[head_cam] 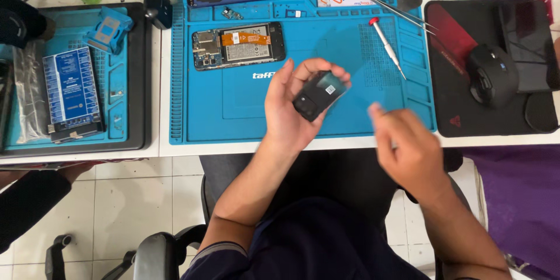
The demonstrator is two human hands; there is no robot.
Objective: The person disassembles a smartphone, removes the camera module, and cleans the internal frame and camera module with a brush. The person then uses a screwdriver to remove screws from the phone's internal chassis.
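Phone back cover (318, 94) in left hand (290, 112) grip; right hand (408, 147) blurred, apart.

One head-worn camera looked steeply down, close over the blue repair mat (303, 105) on the surface (166, 81).
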